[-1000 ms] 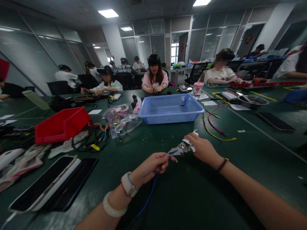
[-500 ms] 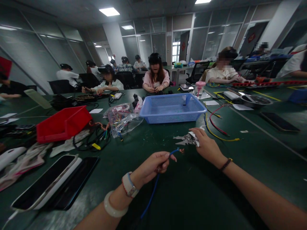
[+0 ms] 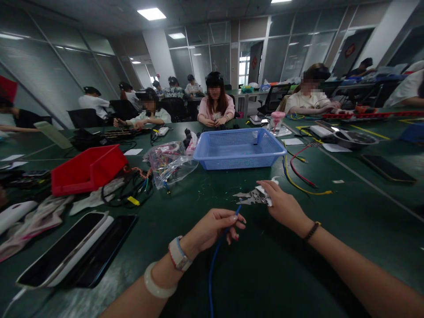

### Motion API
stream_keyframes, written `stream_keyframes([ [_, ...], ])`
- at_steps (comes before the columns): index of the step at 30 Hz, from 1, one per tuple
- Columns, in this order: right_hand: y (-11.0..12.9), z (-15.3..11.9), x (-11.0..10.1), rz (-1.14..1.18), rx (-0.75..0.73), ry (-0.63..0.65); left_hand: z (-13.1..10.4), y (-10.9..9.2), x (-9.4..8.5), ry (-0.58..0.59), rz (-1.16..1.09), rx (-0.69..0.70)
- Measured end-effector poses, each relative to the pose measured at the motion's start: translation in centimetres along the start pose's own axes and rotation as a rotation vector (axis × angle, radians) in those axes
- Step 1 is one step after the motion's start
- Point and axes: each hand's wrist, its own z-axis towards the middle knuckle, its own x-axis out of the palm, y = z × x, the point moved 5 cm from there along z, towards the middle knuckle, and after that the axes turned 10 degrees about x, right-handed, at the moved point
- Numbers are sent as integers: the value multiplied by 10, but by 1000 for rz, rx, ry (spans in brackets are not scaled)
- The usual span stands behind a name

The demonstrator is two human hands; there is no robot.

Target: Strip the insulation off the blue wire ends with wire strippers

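A blue wire (image 3: 215, 260) is pinched between the thumb and fingers of my left hand (image 3: 218, 225), and its short upper end sticks up past the fingertips. From the hand the wire hangs down to the bottom of the view. My right hand (image 3: 283, 205) is closed around the white handles of a metal wire stripper (image 3: 253, 197). The tool's jaws point left, just above and beside the wire's end. No bare copper can be made out at that end.
A blue basket (image 3: 238, 163) stands beyond my hands. Left of it are a clear bag of wires (image 3: 168, 165), a red bin (image 3: 89, 170) and two phones (image 3: 66, 247). Yellow and red wires (image 3: 306, 187) lie at the right. Several people sit at tables beyond.
Bare copper strands showed at the wire's end before; now only blue shows there. The wire stripper and my right hand have shifted slightly left. More fingers of my left hand are visible.
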Motion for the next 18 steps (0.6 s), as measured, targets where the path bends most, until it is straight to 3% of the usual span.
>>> stream_keyframes([
  [11,10,-4,-3,-71,17,-57,1,2,1,-10,68,-18],
  [18,13,-7,0,-53,16,-47,-2,3,7,44,114,-31],
])
